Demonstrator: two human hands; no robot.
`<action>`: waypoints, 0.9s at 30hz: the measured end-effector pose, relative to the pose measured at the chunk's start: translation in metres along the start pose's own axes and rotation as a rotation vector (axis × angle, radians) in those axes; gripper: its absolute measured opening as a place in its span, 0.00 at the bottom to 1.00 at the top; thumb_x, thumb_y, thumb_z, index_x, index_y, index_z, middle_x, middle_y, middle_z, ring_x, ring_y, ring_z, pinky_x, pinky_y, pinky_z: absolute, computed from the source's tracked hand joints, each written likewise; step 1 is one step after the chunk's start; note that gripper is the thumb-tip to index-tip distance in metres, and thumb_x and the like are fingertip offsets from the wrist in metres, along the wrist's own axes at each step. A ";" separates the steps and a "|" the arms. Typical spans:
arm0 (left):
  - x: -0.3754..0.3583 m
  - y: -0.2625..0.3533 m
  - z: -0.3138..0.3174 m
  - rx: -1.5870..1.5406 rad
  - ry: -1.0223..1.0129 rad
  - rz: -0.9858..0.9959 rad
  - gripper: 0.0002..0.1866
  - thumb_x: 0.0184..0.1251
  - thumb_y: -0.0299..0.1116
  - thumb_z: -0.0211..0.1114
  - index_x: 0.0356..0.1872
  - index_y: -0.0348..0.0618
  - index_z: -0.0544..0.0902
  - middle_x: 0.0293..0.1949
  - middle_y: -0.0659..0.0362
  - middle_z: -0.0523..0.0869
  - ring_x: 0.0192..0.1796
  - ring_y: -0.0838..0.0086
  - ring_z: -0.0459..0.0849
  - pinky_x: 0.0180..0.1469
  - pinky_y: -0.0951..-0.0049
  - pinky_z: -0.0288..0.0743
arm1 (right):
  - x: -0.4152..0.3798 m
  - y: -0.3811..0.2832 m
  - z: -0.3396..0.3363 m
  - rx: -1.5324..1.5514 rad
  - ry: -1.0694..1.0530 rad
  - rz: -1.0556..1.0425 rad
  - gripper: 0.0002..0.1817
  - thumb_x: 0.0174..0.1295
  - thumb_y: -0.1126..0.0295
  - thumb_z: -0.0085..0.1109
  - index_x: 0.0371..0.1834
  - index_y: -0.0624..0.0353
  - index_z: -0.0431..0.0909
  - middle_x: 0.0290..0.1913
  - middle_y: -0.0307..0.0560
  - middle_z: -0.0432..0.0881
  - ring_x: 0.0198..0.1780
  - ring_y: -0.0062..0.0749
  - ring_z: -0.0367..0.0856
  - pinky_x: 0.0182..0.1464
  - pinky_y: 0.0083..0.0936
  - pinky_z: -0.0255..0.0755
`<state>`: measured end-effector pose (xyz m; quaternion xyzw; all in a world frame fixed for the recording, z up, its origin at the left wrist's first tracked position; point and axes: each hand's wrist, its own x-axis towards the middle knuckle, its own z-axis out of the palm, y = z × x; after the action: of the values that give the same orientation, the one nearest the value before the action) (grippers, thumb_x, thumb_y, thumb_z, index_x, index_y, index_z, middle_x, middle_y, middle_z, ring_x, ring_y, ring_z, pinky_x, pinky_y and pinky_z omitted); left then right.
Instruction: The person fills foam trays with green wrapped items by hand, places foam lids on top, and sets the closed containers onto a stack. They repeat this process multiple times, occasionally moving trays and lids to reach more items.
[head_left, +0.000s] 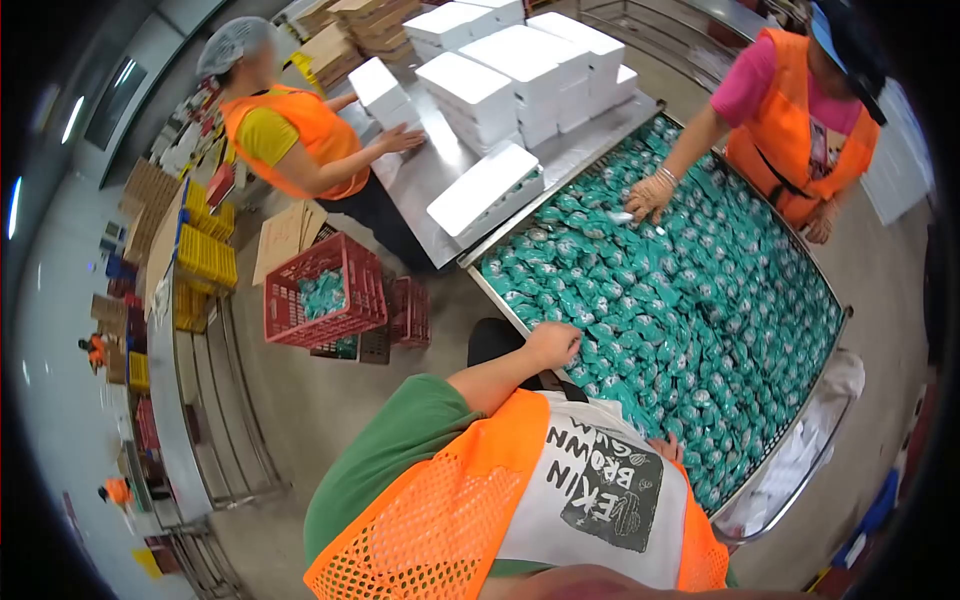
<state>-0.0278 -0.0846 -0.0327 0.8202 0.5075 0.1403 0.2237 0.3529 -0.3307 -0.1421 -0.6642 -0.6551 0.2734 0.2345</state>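
A wide metal-rimmed sorting table (497, 297) holds a deep layer of small green wrapped packets (690, 330) with white markings. My left hand (555, 345) rests at its near left rim, fingers curled over the edge beside the packets. Lower down, my right hand (668, 448) shows only partly, close against my white shirt at the near rim; most of its fingers are hidden. Across the table, a co-worker's gloved hand (652, 195) reaches in among the packets.
White foam boxes (515, 75) are stacked on a steel table (430, 205) at the upper left, where another co-worker (300, 140) stands. A red crate (325, 290) with green packets is on my left. Yellow crates (205, 250) stand farther left. A clear plastic bag (790, 470) hangs at the table's right end.
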 end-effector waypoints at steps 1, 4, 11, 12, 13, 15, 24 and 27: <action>-0.001 0.000 -0.002 0.000 -0.001 -0.007 0.09 0.61 0.36 0.61 0.37 0.45 0.85 0.34 0.51 0.87 0.38 0.53 0.85 0.42 0.54 0.79 | 0.001 0.007 0.001 0.002 -0.027 0.010 0.19 0.57 0.60 0.56 0.53 0.46 0.80 0.54 0.40 0.82 0.73 0.48 0.63 0.71 0.55 0.48; 0.000 0.003 -0.003 -0.004 0.000 -0.004 0.08 0.61 0.36 0.61 0.36 0.45 0.85 0.33 0.52 0.87 0.37 0.54 0.85 0.41 0.54 0.79 | 0.002 0.019 -0.004 -0.189 -0.115 -0.055 0.20 0.60 0.53 0.55 0.53 0.45 0.80 0.55 0.39 0.83 0.72 0.48 0.63 0.71 0.54 0.47; -0.001 0.002 -0.001 0.004 0.011 0.001 0.07 0.61 0.35 0.61 0.33 0.44 0.84 0.33 0.53 0.87 0.38 0.55 0.85 0.41 0.54 0.78 | 0.004 -0.020 -0.023 -0.373 0.050 -0.291 0.17 0.60 0.58 0.55 0.51 0.47 0.81 0.51 0.40 0.82 0.69 0.49 0.67 0.69 0.52 0.52; -0.001 0.004 -0.003 0.009 0.011 0.002 0.07 0.61 0.34 0.61 0.33 0.44 0.83 0.33 0.53 0.87 0.38 0.55 0.85 0.41 0.55 0.79 | 0.004 -0.023 -0.024 -0.360 0.061 -0.294 0.17 0.59 0.59 0.55 0.51 0.47 0.82 0.51 0.40 0.82 0.69 0.49 0.68 0.69 0.52 0.53; -0.001 0.003 -0.002 0.004 0.032 0.012 0.07 0.61 0.34 0.61 0.32 0.44 0.83 0.32 0.54 0.87 0.38 0.55 0.85 0.41 0.55 0.78 | 0.004 -0.023 -0.024 -0.363 0.051 -0.281 0.17 0.58 0.61 0.56 0.50 0.48 0.82 0.51 0.40 0.82 0.69 0.49 0.68 0.69 0.52 0.53; -0.002 0.001 0.001 -0.006 0.072 0.030 0.07 0.60 0.34 0.61 0.31 0.44 0.83 0.32 0.54 0.87 0.37 0.55 0.85 0.41 0.55 0.78 | 0.005 -0.022 -0.023 -0.370 0.031 -0.256 0.17 0.56 0.65 0.56 0.50 0.49 0.82 0.50 0.41 0.82 0.69 0.50 0.69 0.68 0.52 0.53; 0.000 -0.004 0.008 -0.002 0.058 0.042 0.06 0.59 0.34 0.62 0.33 0.45 0.84 0.31 0.53 0.86 0.35 0.55 0.85 0.39 0.54 0.78 | 0.000 -0.027 -0.022 -0.309 0.034 -0.206 0.28 0.43 0.79 0.53 0.53 0.50 0.80 0.54 0.44 0.79 0.71 0.50 0.67 0.71 0.52 0.51; 0.000 0.001 0.002 -0.017 0.081 0.030 0.06 0.59 0.34 0.63 0.32 0.45 0.85 0.30 0.53 0.87 0.35 0.55 0.85 0.39 0.55 0.78 | 0.000 -0.031 -0.025 -0.297 0.015 -0.188 0.30 0.42 0.81 0.54 0.54 0.51 0.79 0.55 0.45 0.78 0.71 0.50 0.66 0.72 0.52 0.50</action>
<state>-0.0260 -0.0855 -0.0342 0.8195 0.5023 0.1813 0.2079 0.3462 -0.3282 -0.1031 -0.6292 -0.7458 0.1458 0.1632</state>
